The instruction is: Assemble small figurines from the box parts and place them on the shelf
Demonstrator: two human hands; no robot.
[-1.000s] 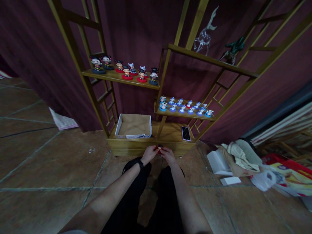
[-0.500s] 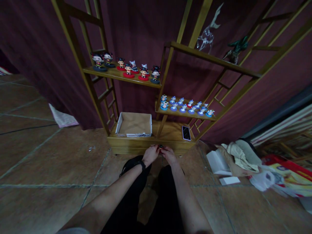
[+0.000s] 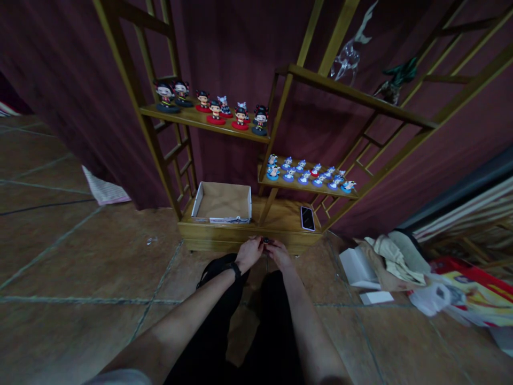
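Observation:
My left hand [image 3: 250,253] and my right hand [image 3: 279,253] meet in front of the shelf's base, fingers closed around a small figurine [image 3: 266,241]. Only its dark top and a bit of red show between the fingertips; the rest is hidden. An open cardboard box [image 3: 223,202] with a bare bottom sits on the base just beyond my left hand. On the upper left shelf [image 3: 180,118] stand several small figurines [image 3: 215,111] on red or dark round bases. Several blue and white figurines [image 3: 304,176] stand in two rows on the lower right shelf [image 3: 280,183].
A phone [image 3: 307,218] lies on the base at the right. Higher up stand a clear deer ornament [image 3: 347,60] and a dark green ornament [image 3: 396,80]. On the floor at right are a white box [image 3: 359,267], a plastic bag [image 3: 430,298] and a red and yellow package [image 3: 473,294].
The view has shifted slightly, so the shelf appears a little further right. Both hands stay together around the small figurine, with slight finger movement.

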